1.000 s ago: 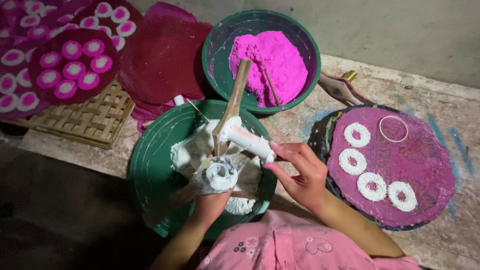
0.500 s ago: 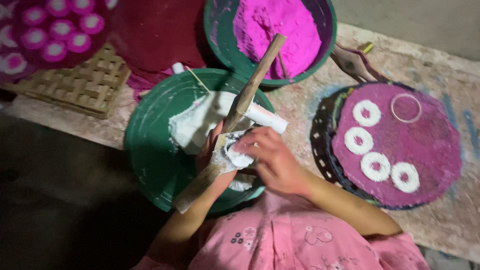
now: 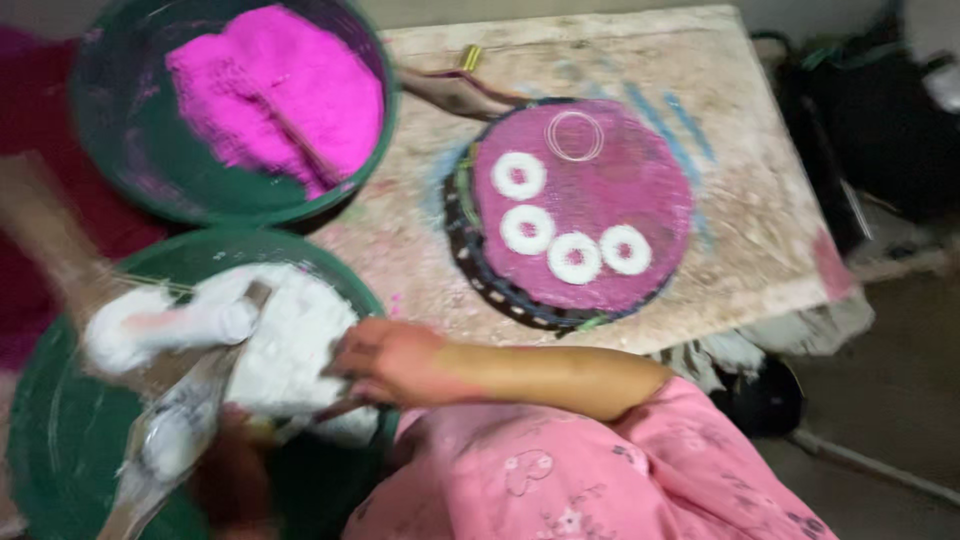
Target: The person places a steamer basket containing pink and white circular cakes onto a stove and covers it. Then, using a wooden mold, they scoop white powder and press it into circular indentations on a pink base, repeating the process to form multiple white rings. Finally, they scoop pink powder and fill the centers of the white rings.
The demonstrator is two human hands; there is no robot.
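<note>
- The green basin is crowded: white powder, a wooden stick and the right hand fill its middle.
- The second basin, heaped with pink powder, sits just behind it.
- Bare tabletop lies open right of the round pink tray.
- White rings occupy the tray's left half.

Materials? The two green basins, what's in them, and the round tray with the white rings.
Basins: look like plastic, smooth dull green. Pink fill: loose powder, matte, heaped. White fill: powder or paste; blur leaves it open. Tray: seemingly woven, by its patterned rim, pink-dusted. Rings: pressed white powder, apparently.
</note>
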